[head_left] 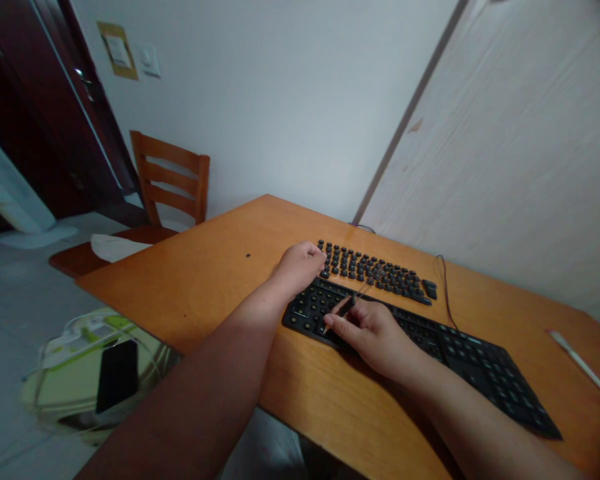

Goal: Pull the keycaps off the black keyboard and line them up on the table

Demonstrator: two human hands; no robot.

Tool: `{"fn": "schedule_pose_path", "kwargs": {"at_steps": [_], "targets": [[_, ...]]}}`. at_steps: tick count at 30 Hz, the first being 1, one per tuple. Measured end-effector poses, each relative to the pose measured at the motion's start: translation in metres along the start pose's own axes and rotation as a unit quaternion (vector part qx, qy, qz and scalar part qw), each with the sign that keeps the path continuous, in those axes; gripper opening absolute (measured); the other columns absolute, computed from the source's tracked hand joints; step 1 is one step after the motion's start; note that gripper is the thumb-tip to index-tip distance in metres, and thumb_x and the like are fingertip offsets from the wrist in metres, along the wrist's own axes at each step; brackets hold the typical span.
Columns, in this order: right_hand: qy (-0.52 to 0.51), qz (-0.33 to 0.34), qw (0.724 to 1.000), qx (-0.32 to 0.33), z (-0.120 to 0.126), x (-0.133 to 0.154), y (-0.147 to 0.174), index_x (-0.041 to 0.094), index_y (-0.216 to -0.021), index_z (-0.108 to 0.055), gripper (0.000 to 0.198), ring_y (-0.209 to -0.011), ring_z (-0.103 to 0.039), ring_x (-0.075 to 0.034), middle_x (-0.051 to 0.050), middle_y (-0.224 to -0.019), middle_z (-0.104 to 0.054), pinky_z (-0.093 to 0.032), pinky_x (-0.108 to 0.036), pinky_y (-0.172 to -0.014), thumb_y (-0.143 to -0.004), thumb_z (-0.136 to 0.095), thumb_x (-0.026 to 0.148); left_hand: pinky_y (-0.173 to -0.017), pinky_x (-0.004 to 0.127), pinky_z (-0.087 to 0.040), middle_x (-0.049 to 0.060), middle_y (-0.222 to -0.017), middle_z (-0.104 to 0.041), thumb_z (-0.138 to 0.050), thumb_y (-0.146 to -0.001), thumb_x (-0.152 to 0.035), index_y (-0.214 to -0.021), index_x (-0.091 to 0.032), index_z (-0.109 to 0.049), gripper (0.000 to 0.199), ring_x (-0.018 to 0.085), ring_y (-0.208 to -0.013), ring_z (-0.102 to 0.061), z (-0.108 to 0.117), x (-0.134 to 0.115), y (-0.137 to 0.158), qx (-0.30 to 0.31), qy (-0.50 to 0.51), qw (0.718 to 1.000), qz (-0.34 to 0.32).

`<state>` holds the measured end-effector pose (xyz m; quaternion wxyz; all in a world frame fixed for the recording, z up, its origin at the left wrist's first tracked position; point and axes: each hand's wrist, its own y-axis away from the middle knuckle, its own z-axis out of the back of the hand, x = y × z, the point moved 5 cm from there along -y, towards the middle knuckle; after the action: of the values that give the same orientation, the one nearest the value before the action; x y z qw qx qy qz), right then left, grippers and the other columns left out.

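A long black keyboard (443, 347) lies across the table, and its left section shows bare switches where keycaps are off. My right hand (375, 330) is over that left part, closed around a wire keycap puller (347, 306) with a dark handle; thin wires stick out toward the upper right. Loose black keycaps (363, 265) stand in rows just behind the keyboard. My left hand (303, 263) is at the left end of these rows, its fingers pinched together by the keycaps. Whatever is between those fingertips, if anything, is hidden.
The wooden table (220, 280) has a small black piece (248, 255) on it. A cable (446, 293) runs behind the keyboard, and a white-handled brush (583, 363) lies at the right. A wooden chair (173, 177) and a stool bearing a phone (117, 375) are at the left.
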<state>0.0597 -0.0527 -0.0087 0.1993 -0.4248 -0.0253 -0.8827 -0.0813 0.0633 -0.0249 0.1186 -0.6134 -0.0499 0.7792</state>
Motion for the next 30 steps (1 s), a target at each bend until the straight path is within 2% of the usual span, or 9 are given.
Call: {"fn": "schedule_pose_path", "kwargs": {"at_steps": [11, 20, 27, 30], "targets": [[0.11, 0.02, 0.994, -0.016, -0.001, 0.013, 0.007, 0.02, -0.088, -0.065, 0.019, -0.069, -0.056, -0.018, -0.004, -0.077, -0.064, -0.042, -0.029, -0.064, -0.09, -0.059, 0.037, -0.065, 0.026, -0.045, 0.004, -0.072, -0.068, -0.058, -0.078, -0.032, -0.077, -0.018, -0.064, 0.015, 0.015, -0.066, -0.058, 0.002, -0.011, 0.006, -0.019, 0.012, 0.999, 0.041], [0.053, 0.005, 0.998, -0.023, -0.006, 0.004, 0.005, 0.021, -0.086, -0.066, 0.021, -0.068, -0.057, -0.019, -0.005, -0.074, -0.065, -0.044, -0.03, -0.062, -0.089, -0.059, 0.04, -0.066, 0.026, -0.046, 0.004, -0.073, -0.067, -0.06, -0.077, -0.03, -0.077, -0.019, -0.063, 0.012, 0.016, -0.068, -0.059, 0.001, -0.011, 0.008, -0.022, 0.008, 0.998, 0.054], [0.112, 0.039, 0.993, -0.028, -0.01, 0.017, 0.009, 0.022, -0.087, -0.066, 0.017, -0.073, -0.058, -0.02, -0.005, -0.077, -0.065, -0.044, -0.031, -0.068, -0.088, -0.06, 0.037, -0.066, 0.027, -0.047, 0.004, -0.072, -0.067, -0.06, -0.077, -0.03, -0.076, -0.018, -0.063, 0.012, 0.016, -0.069, -0.059, 0.0, -0.012, 0.007, -0.017, -0.001, 0.999, 0.035], [0.095, 0.031, 0.995, -0.024, -0.01, 0.015, 0.008, 0.021, -0.085, -0.065, 0.018, -0.07, -0.058, -0.019, -0.005, -0.076, -0.065, -0.044, -0.03, -0.066, -0.089, -0.059, 0.037, -0.067, 0.027, -0.047, 0.004, -0.072, -0.067, -0.061, -0.077, -0.029, -0.077, -0.019, -0.064, 0.011, 0.016, -0.069, -0.059, 0.0, -0.011, 0.008, -0.022, 0.006, 0.999, 0.046]]}}
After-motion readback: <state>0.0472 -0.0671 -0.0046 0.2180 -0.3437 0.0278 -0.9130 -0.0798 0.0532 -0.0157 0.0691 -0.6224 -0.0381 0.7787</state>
